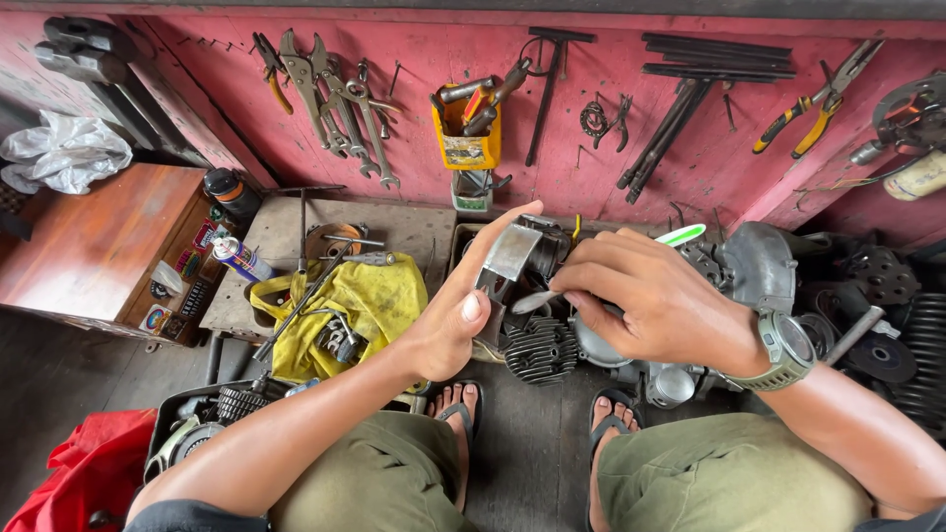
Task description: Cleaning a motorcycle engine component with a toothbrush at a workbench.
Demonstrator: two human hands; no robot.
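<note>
Here, hands: the person sits facing a pink-red wooden tool wall (690, 148), both forearms reaching forward over the knees.
Left hand: the left hand (463, 310) is raised with the palm turned inward, fingers stretched long and nearly flat, thumb tucked low; it props a shiny grey metal cylindrical part (514, 251) against the fingertips rather than closing round it.
Right hand: the right hand (645, 296) is curled, knuckles up, fingers pinched on a slim tool with a white-and-green handle (680, 234); an olive wristwatch (783, 350) sits on that wrist.
Key relation: the metal part lies just left of the right hand's fingertips and touches the left hand's fingers; the right hand is the nearer working hand.
Long axis of the tool: it runs slantwise, from the upper right, where the handle shows, down-left under the fingers toward the part; its tip is hidden.
Below the hands: a dark finned engine cylinder head (540, 350) lies on the floor, between the sandalled feet and the grey engine casing (764, 266).
To the left: a crumpled yellow cloth (370, 300) holds loose tools, well apart from both hands.
</note>
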